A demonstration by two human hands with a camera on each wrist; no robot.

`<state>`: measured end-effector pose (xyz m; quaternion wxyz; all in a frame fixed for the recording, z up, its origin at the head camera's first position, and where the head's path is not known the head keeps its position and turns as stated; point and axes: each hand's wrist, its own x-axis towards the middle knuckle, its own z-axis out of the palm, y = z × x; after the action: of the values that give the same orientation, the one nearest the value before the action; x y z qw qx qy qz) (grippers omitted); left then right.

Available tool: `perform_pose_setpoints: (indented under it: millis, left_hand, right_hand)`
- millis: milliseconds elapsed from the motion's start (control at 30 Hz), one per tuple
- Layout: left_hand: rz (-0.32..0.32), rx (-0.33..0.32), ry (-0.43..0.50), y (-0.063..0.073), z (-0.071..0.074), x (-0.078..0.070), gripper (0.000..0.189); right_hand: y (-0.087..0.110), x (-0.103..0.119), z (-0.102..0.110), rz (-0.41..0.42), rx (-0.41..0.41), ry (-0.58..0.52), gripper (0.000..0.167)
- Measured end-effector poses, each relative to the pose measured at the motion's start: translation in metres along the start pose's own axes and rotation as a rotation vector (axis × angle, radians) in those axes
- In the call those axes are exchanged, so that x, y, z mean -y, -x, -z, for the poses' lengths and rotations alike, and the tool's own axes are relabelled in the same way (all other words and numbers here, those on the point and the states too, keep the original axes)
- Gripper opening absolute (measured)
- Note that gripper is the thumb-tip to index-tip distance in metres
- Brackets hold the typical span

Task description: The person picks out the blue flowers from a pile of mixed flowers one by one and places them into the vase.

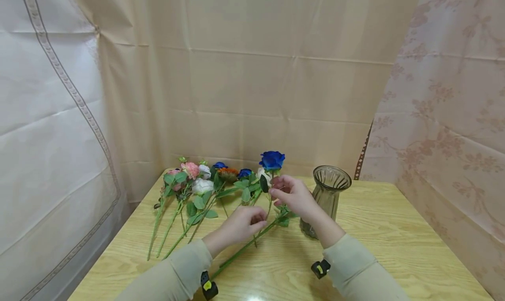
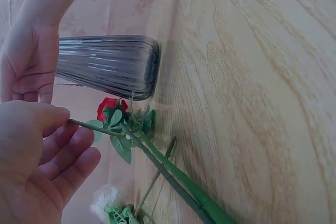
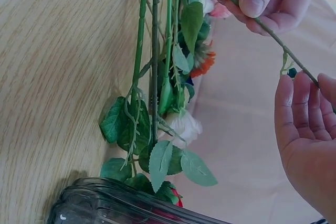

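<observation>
A blue artificial rose (image 1: 272,160) stands upright above the table, its thin green stem (image 3: 273,36) running between both hands. My left hand (image 1: 242,224) pinches the lower stem between thumb and fingers. Higher up, just below the bloom, my right hand (image 1: 293,198) holds the same stem with its fingertips, beside a dark green leaf (image 1: 264,183). Under the hands lie thick green stems (image 1: 244,249) that lead to a red rose (image 2: 107,108), seen low by the vase in the left wrist view. A smoky ribbed glass vase (image 1: 332,178) stands right behind my right forearm.
Pink flowers (image 1: 191,170), white blooms (image 1: 202,186), an orange flower (image 1: 229,173) and more blue roses (image 1: 244,173) lie across the left and back of the wooden table (image 1: 378,231). A beige curtain (image 1: 252,81) hangs behind its far edge.
</observation>
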<state>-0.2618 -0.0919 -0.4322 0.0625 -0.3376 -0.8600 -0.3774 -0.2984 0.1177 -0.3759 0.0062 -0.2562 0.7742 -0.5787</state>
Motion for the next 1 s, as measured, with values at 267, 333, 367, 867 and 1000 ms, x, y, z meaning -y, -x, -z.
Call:
perform_pose_setpoints:
  millis: [267, 333, 367, 867, 1000]
  left_hand:
    - [0.068, 0.017, 0.059, 0.002, 0.005, -0.001, 0.013]
    - [0.074, 0.005, 0.070, 0.002, 0.008, -0.001, 0.018]
    - [0.075, -0.005, 0.074, 0.002, 0.009, -0.001, 0.021]
    - [0.050, -0.219, 0.052, -0.007, 0.029, 0.003, 0.021]
    - [0.027, -0.246, 0.038, -0.012, 0.031, 0.003, 0.019]
  right_hand:
    - [0.000, 0.004, 0.005, 0.017, -0.017, 0.007, 0.025]
    - [-0.001, 0.007, 0.007, 0.033, -0.018, 0.011, 0.023]
    - [-0.002, 0.008, 0.009, 0.041, -0.019, 0.015, 0.021]
    - [-0.001, 0.051, 0.034, 0.137, -0.056, 0.024, 0.016]
    - [-0.002, 0.060, 0.043, 0.160, -0.077, 0.014, 0.018]
